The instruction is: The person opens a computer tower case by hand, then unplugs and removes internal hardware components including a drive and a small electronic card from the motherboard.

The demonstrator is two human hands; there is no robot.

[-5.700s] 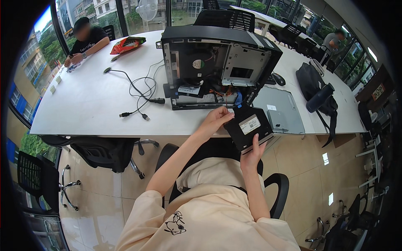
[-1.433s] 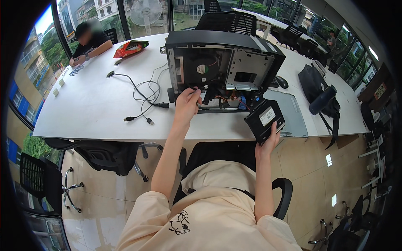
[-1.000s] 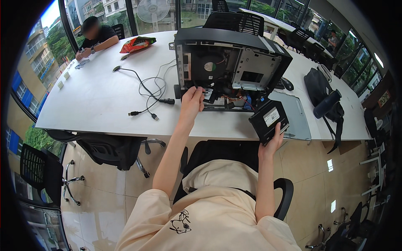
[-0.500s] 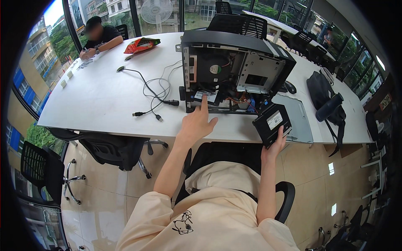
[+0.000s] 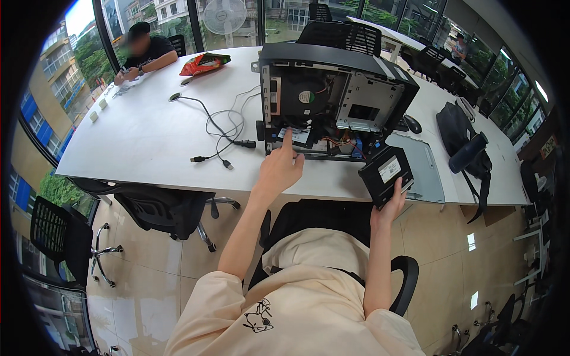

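Note:
An opened black computer case (image 5: 409,83) lies on the white table in front of me, its inside exposed. My left hand (image 5: 280,169) is at its near left edge, index finger stretched out and touching or just above a labelled drive (image 5: 301,137) low inside the case. The other fingers are curled and nothing is held. To the right, my right hand (image 5: 389,202) grips a flat black drive (image 5: 383,178) with a white label by its lower right edge. That drive is tilted, in front of the case's right corner. Coloured wires (image 5: 338,145) run along the case's bottom.
Grey and black cables (image 5: 225,139) lie left of the case. A grey metal panel (image 5: 426,172), a mouse (image 5: 412,124), a dark bottle (image 5: 468,153) and a black bag (image 5: 454,127) are at right. A red packet (image 5: 205,64) and another person (image 5: 148,53) are at the far left.
My left hand has shifted slightly up and left, its index fingertip moving a little along the labelled drive. The right hand and its drive have hardly moved.

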